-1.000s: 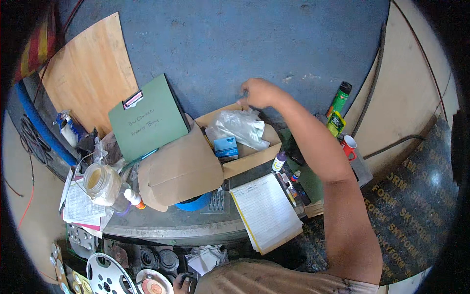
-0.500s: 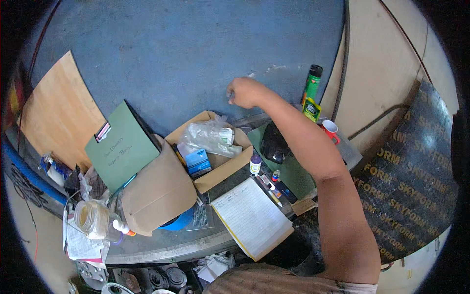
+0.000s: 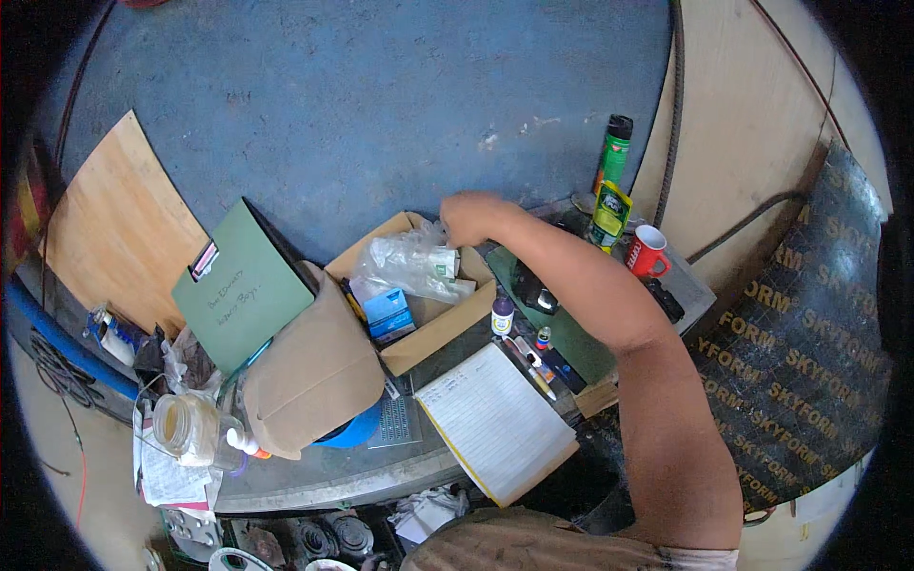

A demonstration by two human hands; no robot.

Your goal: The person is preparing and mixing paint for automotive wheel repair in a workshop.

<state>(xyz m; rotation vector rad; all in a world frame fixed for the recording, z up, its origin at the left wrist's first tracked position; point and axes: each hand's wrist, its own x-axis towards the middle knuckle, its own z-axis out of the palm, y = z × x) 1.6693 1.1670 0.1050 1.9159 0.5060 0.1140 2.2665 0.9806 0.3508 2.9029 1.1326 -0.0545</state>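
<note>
Nearest the person, at about six o'clock, a lined notebook lies open and slanted on the metal table, its corner overhanging the edge, handy for writing; just past it, toward one o'clock, pens and two small bottles crowd beside a dark green mat, kept within easy reach. At eight o'clock a clear jar stands on loose papers; beside it a cardboard flap folds outward over a blue lid, bent down so the box stays open.

At the middle of the view sits the cardboard box, with a small blue carton lying in it and a crumpled clear plastic bag heaped on top. The right hand comes in over the box's far corner, at about twelve o'clock from the box; its fingers are curled down and closed on the top of the bag, pinching the loose plastic, though exactly what lies under them cannot be made out. The left hand is not in view.

Farther, at ten o'clock, a green clipboard leans upright against the blue wall, propped to save room; at two o'clock a red mug stands by a green spray can against the wall.
</note>
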